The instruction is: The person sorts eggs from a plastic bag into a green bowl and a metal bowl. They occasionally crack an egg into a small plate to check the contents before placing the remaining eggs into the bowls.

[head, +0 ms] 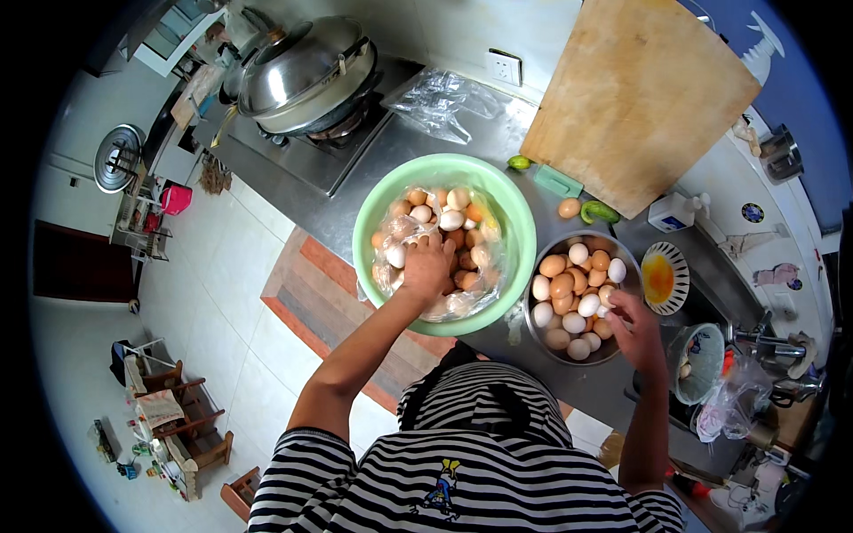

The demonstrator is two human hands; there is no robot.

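Note:
My left hand (428, 266) reaches into a light green plastic basin (523, 240), its fingers bent down among eggs. These brown and white eggs (452, 220) lie in a clear plastic bag (493, 263) spread inside the basin. Whether the fingers grip one is hidden by the hand. To the right, a stainless steel bowl (533, 326) is heaped with brown and pale eggs (563, 285). Over that bowl's right rim comes my right hand (636, 330), its fingertips against a light brown egg (605, 295). I cannot tell whether they grip it.
A lidded wok (306, 66) sits on the stove. A wooden board (640, 100) leans against the wall, near a loose egg (569, 208) and a green cucumber (600, 212). Right of the bowl are a white slotted dish (680, 280) holding yellow-orange liquid and a grey bucket (705, 380).

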